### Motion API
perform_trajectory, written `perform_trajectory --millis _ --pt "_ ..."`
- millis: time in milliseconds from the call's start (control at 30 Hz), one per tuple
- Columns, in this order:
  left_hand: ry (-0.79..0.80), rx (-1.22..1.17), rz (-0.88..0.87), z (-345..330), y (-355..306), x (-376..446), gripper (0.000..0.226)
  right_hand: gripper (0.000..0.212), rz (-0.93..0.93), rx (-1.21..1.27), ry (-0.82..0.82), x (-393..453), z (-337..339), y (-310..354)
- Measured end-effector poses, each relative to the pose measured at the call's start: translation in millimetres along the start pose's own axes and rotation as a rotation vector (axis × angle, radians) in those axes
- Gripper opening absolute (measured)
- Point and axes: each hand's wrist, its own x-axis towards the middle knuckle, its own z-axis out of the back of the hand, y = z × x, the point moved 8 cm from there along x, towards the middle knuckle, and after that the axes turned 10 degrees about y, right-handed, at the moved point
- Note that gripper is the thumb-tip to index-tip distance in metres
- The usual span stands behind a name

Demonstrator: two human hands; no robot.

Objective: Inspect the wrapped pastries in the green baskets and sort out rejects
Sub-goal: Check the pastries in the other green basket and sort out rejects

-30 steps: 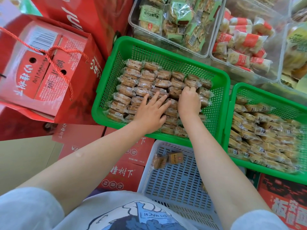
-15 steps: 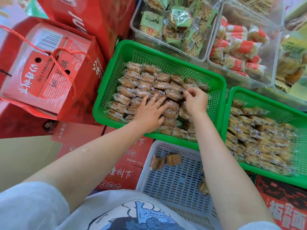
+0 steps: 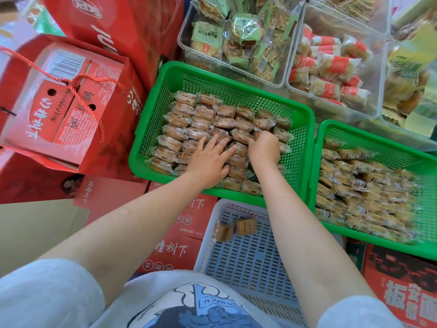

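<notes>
Head view: left hand flat on wrapped pastries, right hand pinching one, red cartons around.

Bright, even daylight on my feed, shadows soft. Wide-angle bending curves the edges. The right green basket smears with motion blur; glare whitens the clear tubs.

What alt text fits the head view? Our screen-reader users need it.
A person's left hand rests flat on rows of wrapped pastries in a green basket while the right hand curls its fingers into them. A second green basket sits right, and a pale blue basket below holds two pastries.
</notes>
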Motion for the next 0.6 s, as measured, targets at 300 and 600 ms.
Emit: perform_trajectory --millis 300,600 --pt "-0.008 -0.012 0.003 -3 2 2 0.061 0.017 -0.046 0.514 0.072 6 -12 -29" --pt "0.008 0.016 0.005 -4 3 1 0.061 0.011 0.083 0.749 0.232 -16 14 -19"
